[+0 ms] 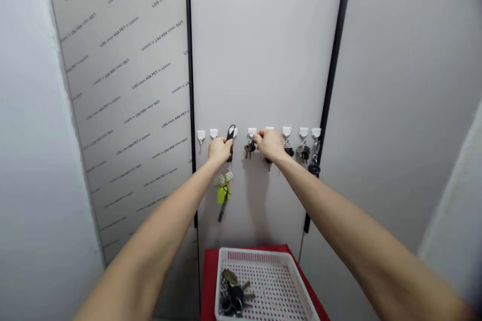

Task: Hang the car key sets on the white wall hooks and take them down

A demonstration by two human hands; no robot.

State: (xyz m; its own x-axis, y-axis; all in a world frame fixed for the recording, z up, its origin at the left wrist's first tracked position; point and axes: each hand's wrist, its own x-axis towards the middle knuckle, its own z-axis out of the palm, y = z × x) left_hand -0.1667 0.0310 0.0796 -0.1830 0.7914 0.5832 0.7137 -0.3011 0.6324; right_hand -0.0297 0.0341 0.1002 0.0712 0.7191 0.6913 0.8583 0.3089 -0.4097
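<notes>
The right forearm (339, 225) and left forearm (158, 230) lie nearest the camera, rising from the lower corners toward a pale panel (267, 50).

The fingers of the left hand (219, 150) are clamped on a black strap (230, 149), whose loop stands up just in front of the third hook (235, 133) from the left; whether it is seated there I cannot tell. Below the grip hang a yellow-green tag (223, 194) and a dark, narrow piece (222, 210).

The fingers of the right hand (269, 144) draw in at the right edge of a key bunch (248, 149) at the fourth hook (252, 131); I cannot tell whether they pinch its ring or only touch it.

The step in hand looks like handling two sets of keys at the hooks at once. The next move seems to call for fine alignment of loop and ring with the hook lips, and for steadying the dangling tag.

Farther out, a small key (201, 143) hangs at the far left and more keys (303, 153) hang to the right. Below, a white basket (259, 252) stands on a red surface (210, 281), with a pile of keys (235, 293) at its left side.
</notes>
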